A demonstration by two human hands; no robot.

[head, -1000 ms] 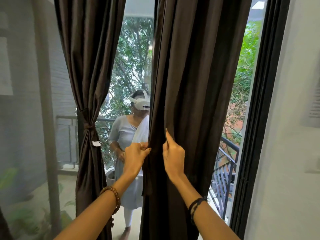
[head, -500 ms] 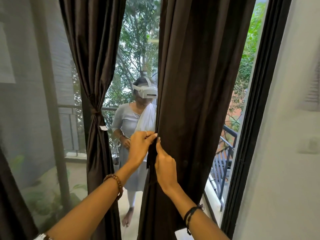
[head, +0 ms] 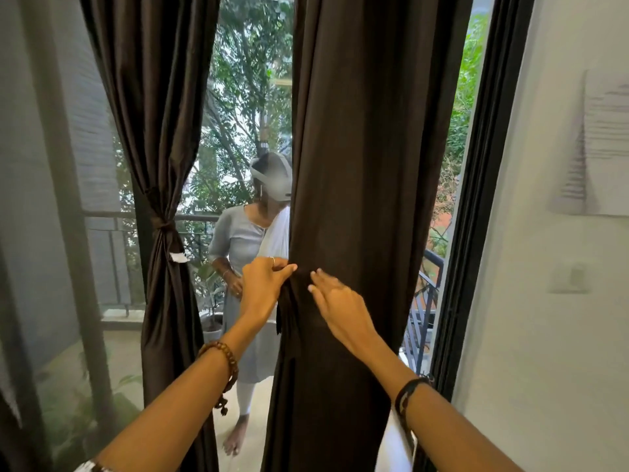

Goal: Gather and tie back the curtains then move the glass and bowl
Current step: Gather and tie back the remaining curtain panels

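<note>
Balcony window behind: left curtain (head: 160, 233) is already tied. On the right curtain (head: 357, 199), the left hand (head: 263, 284) pinches its edge, but the right hand (head: 335, 301) just let go, fingers straight against the fabric, so gathering isn't finished.

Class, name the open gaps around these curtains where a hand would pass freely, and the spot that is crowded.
Free: between the tied curtain and right curtain; between right curtain and door frame. Crowded: the curtain's left edge, where left hand pinches and right hand rests.
</note>
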